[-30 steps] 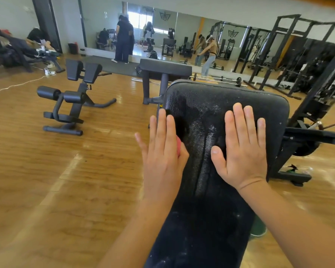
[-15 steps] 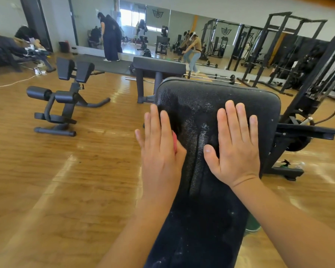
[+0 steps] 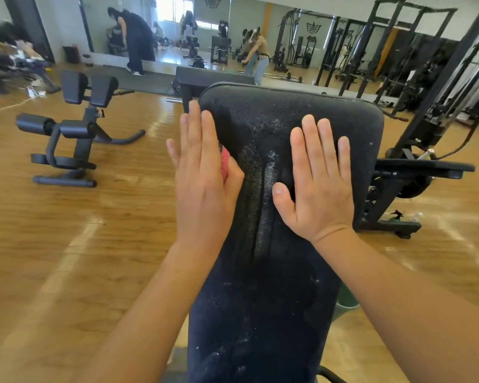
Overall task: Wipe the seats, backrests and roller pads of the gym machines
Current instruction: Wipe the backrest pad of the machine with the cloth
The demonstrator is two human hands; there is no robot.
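A black padded backrest (image 3: 274,114) fills the middle of the view, running from 6 o'clock up to a rounded top edge at 12 o'clock. Its skin is speckled with droplets and pale foam, and a wet streak (image 3: 260,205) runs down its centre. The left hand (image 3: 205,183) lies against the backrest's 9 o'clock edge, fingers straight and close together, pressing a red cloth (image 3: 225,165) to the padding; only a strip of the cloth shows beside the palm. The right hand (image 3: 318,189) rests flat on the pad just past centre toward 3 o'clock, released, fingers straight and slightly spread, thumb out toward the streak, holding nothing. The two hands are near each other but apart, with the streak between them. On the wooden floor (image 3: 67,244) at 10 o'clock, well apart from the backrest, stands another black machine (image 3: 78,139) with two roller pads low down and two flat pads above. A wall mirror (image 3: 219,12) runs across 12 o'clock, and black racks (image 3: 371,37) stand at 2 o'clock. At 4 o'clock a green container (image 3: 346,298) shows partly from behind the pad's edge.
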